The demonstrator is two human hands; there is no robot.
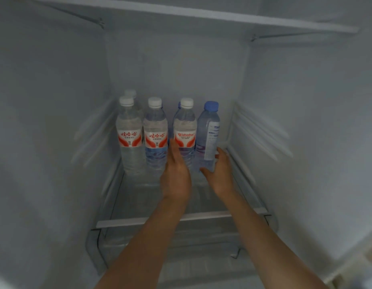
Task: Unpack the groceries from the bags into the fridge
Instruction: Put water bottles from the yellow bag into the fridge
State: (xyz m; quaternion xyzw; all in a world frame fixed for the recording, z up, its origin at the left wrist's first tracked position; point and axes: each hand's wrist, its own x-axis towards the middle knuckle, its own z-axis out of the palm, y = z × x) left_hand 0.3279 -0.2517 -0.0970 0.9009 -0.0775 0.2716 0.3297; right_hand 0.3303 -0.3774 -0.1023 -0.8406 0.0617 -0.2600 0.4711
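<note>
clear plastic bottles stand in a row on the glass shelf [181, 217] of the fridge. the right hand [219, 174] grasps the blue-capped bottle [208, 138] at the row's right end; the left hand [176, 174] lies flat against the red-label bottle [184, 132]. placing step seems almost finished; next, both hands should let go gently so nothing tips.

The pale grey-white moulded plastic back wall [176, 65] closes the cavity, dimly and evenly lit with a cool bluish cast; to its left the smooth left side wall [45, 101] carries raised horizontal ribs low down, and to its right the matching right side wall [306, 101] carries the same ribs. Above the back wall a white-edged upper shelf [181, 14] spans the top on thin brackets; below it a clear glass shelf with a white front trim [126, 222] runs forward; under that trim a translucent drawer [110, 243] shows.
</note>
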